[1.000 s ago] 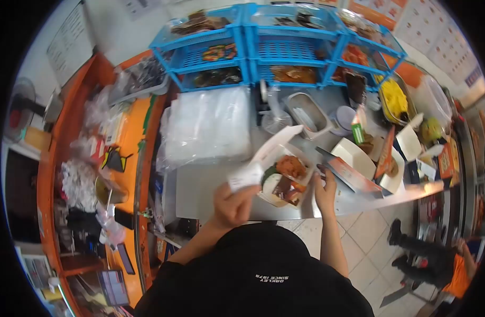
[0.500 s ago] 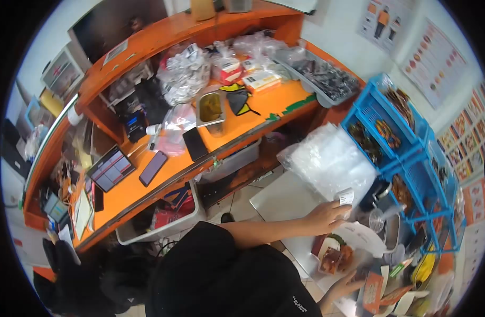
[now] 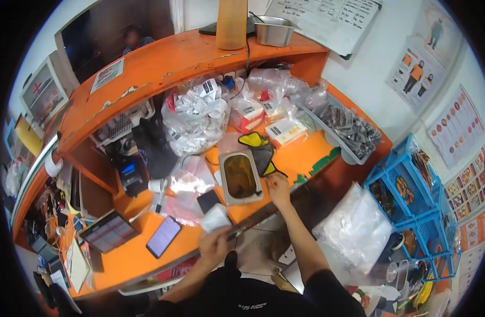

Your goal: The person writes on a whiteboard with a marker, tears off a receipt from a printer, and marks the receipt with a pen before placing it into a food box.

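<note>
My left hand (image 3: 213, 247) is closed on a small white paper slip (image 3: 216, 217), slightly blurred, at the front edge of the orange counter. The slip partly covers a dark phone (image 3: 206, 199) lying behind it. My right hand (image 3: 278, 189) is at the counter edge with its fingers curled, right of a metal tray (image 3: 256, 196) with brownish-yellow liquid inside. Its fingertips meet the lower end of a black and yellow cloth item (image 3: 262, 157); whether they pinch it, I cannot make out. A second phone (image 3: 164, 236), its screen lit, lies left of the slip.
A tablet (image 3: 109, 233) leans on the counter's left part. Bags of crumpled paper (image 3: 196, 119), small boxes (image 3: 286, 131) and a grey bin of black packets (image 3: 348, 127) line the back. At right are a clear plastic bag (image 3: 353, 227) and stacked blue baskets (image 3: 411, 185).
My view has turned toward the counter. My left hand has carried the slip from the right-hand worktop to the counter edge. My right hand has left the food container area for the metal tray's side.
</note>
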`<state>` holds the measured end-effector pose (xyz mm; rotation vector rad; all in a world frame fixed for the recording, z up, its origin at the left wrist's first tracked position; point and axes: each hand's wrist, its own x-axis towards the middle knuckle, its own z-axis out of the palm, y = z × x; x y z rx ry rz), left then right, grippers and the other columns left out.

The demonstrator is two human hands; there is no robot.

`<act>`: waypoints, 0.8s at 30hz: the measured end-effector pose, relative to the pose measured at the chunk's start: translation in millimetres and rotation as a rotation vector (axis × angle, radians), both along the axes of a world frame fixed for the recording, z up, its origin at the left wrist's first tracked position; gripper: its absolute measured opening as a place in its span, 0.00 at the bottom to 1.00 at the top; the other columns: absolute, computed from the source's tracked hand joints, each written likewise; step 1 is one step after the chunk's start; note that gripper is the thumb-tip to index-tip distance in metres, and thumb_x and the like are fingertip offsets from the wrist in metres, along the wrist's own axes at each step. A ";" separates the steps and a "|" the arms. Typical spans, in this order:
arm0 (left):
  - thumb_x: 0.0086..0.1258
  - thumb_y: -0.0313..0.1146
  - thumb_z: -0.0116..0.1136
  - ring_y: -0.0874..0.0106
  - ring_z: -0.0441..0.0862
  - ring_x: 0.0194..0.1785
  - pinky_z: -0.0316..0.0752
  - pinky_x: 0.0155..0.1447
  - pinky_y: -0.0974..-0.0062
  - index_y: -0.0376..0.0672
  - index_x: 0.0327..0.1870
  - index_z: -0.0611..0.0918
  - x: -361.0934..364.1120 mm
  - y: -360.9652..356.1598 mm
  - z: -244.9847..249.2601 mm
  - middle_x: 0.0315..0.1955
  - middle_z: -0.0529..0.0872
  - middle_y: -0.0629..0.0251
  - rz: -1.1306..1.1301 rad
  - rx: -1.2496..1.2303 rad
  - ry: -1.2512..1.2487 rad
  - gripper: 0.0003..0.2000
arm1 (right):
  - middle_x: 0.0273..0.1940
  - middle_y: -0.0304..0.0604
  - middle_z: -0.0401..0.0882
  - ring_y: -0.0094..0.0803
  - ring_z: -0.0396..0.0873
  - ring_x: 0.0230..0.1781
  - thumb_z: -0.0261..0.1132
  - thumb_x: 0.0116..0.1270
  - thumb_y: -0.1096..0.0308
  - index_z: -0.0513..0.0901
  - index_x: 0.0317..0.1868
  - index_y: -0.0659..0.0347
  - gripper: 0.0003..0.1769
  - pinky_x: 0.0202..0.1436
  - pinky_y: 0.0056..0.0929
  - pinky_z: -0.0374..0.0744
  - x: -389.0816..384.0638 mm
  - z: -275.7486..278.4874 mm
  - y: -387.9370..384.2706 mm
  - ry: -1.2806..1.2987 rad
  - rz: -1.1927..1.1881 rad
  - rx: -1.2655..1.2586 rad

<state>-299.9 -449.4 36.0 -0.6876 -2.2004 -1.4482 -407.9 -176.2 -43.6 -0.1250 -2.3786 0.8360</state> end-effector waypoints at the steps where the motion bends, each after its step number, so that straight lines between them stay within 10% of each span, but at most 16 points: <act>1: 0.60 0.18 0.53 0.64 0.83 0.32 0.75 0.38 0.71 0.40 0.37 0.84 -24.4 -12.6 11.5 0.32 0.86 0.58 0.092 -0.013 0.030 0.10 | 0.32 0.51 0.76 0.49 0.76 0.33 0.66 0.55 0.68 0.77 0.31 0.66 0.10 0.36 0.40 0.76 -41.3 -4.5 -2.8 0.223 -0.007 0.141; 7: 0.63 0.22 0.53 0.65 0.80 0.38 0.71 0.42 0.72 0.38 0.38 0.84 -162.0 -48.8 54.4 0.33 0.86 0.58 0.253 -0.011 0.001 0.07 | 0.35 0.53 0.78 0.48 0.79 0.37 0.59 0.60 0.69 0.73 0.28 0.62 0.06 0.35 0.42 0.78 -124.0 -50.1 3.1 -0.122 -0.083 0.391; 14: 0.65 0.26 0.53 0.66 0.81 0.47 0.72 0.52 0.72 0.37 0.47 0.81 -320.9 55.6 54.5 0.43 0.84 0.57 -0.717 -0.251 -0.200 0.11 | 0.23 0.55 0.79 0.51 0.80 0.26 0.60 0.62 0.62 0.78 0.30 0.63 0.12 0.33 0.47 0.77 -122.0 -27.7 11.5 -0.332 -0.301 0.084; 24: 0.55 0.33 0.64 0.53 0.79 0.45 0.72 0.51 0.61 0.43 0.47 0.82 -366.1 169.7 -46.0 0.39 0.83 0.51 -1.024 -0.912 0.111 0.16 | 0.29 0.56 0.79 0.54 0.79 0.29 0.64 0.56 0.66 0.75 0.32 0.64 0.10 0.34 0.47 0.77 -127.2 -37.4 13.4 -0.216 -0.192 0.031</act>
